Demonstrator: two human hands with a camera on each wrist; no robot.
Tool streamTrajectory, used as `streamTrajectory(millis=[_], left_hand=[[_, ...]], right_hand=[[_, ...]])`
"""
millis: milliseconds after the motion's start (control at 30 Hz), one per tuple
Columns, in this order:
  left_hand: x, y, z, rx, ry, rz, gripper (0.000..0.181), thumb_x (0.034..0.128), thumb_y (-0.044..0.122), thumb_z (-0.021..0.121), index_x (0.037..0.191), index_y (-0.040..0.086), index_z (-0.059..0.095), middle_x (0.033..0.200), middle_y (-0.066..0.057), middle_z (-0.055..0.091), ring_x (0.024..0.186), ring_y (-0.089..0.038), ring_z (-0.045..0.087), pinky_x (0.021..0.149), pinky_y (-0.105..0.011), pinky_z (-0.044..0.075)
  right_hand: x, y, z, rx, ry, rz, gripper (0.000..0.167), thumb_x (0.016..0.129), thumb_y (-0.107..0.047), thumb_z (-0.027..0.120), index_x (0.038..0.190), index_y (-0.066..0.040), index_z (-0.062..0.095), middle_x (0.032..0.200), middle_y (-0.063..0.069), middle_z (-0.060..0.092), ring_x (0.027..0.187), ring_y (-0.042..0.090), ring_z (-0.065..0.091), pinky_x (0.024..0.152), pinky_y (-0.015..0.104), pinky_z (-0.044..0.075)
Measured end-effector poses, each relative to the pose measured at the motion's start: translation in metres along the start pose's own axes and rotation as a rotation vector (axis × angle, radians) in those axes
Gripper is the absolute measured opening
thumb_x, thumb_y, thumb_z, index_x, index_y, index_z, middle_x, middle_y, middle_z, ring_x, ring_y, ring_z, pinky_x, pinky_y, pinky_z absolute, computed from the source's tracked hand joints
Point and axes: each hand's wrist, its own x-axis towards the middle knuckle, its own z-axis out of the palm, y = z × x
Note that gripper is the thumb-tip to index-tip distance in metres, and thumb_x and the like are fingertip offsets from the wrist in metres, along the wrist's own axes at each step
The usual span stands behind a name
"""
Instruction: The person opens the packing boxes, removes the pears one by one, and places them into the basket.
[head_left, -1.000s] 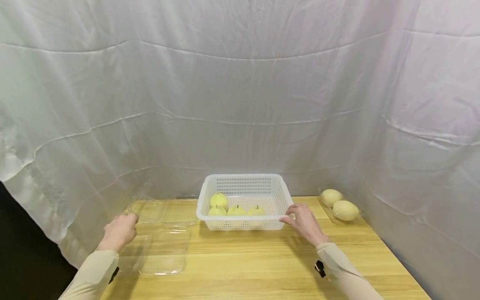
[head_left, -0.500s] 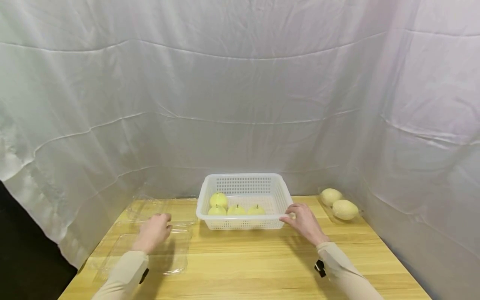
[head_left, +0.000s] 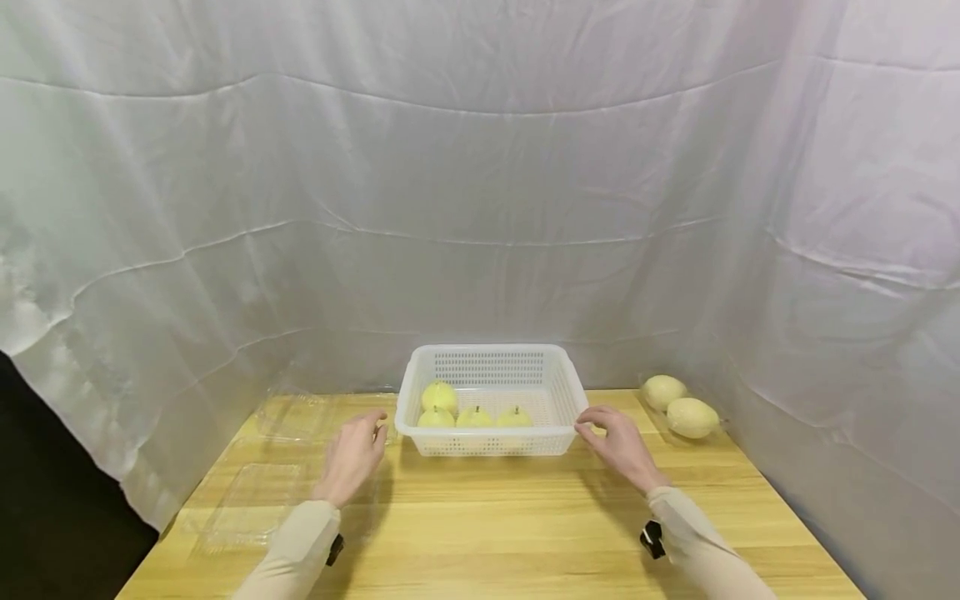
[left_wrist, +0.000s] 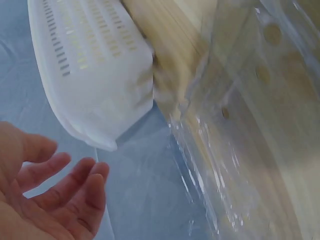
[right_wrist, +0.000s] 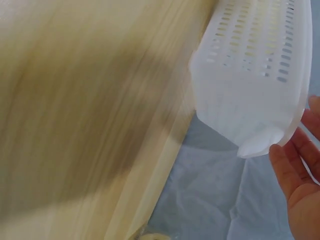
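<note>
Our left hand hangs loose-fingered just beside the white basket, not touching, while our right hand pinches its right rim. We judge the hold half done, left side lacking; four yellow fruits sit inside, clear containers and two wrapped fruits outside.

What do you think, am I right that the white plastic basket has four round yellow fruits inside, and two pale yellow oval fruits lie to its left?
Not quite: the two pale yellow oval fruits lie to the right of the white plastic basket, as the head view shows. The four round yellow fruits are inside it.
</note>
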Motion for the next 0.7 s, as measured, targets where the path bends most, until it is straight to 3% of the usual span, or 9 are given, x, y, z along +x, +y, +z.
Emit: streamTrajectory(millis=[167, 333, 700], left_hand=[[0.001, 0.003, 0.007, -0.038, 0.057, 0.037, 0.028, 0.0969, 0.018, 0.059, 0.122, 0.007, 0.065, 0.107, -0.017, 0.071, 0.082, -0.027, 0.070, 0.059, -0.035, 0.055], [0.000, 0.006, 0.012, -0.087, 0.064, 0.064, 0.027, 0.0963, 0.019, 0.061, 0.120, 0.008, 0.069, 0.114, -0.019, 0.069, 0.082, -0.028, 0.070, 0.062, -0.036, 0.057], [0.002, 0.011, 0.022, -0.102, 0.041, 0.036, 0.021, 0.0947, 0.018, 0.064, 0.110, 0.007, 0.074, 0.112, -0.012, 0.069, 0.086, -0.024, 0.067, 0.068, -0.036, 0.057]], right_hand=[[-0.001, 0.008, -0.001, 0.078, 0.033, 0.074, 0.015, 0.091, -0.009, 0.067, 0.102, -0.001, 0.072, 0.105, 0.016, 0.072, 0.098, 0.034, 0.068, 0.083, 0.048, 0.057], [-0.003, 0.020, -0.005, 0.108, 0.029, 0.137, 0.016, 0.093, -0.007, 0.065, 0.104, 0.002, 0.071, 0.103, 0.018, 0.072, 0.096, 0.035, 0.068, 0.082, 0.048, 0.057], [-0.008, 0.062, -0.024, -0.088, -0.033, 0.252, 0.023, 0.092, -0.009, 0.061, 0.109, 0.004, 0.070, 0.111, 0.024, 0.070, 0.104, 0.044, 0.064, 0.088, 0.057, 0.050]])
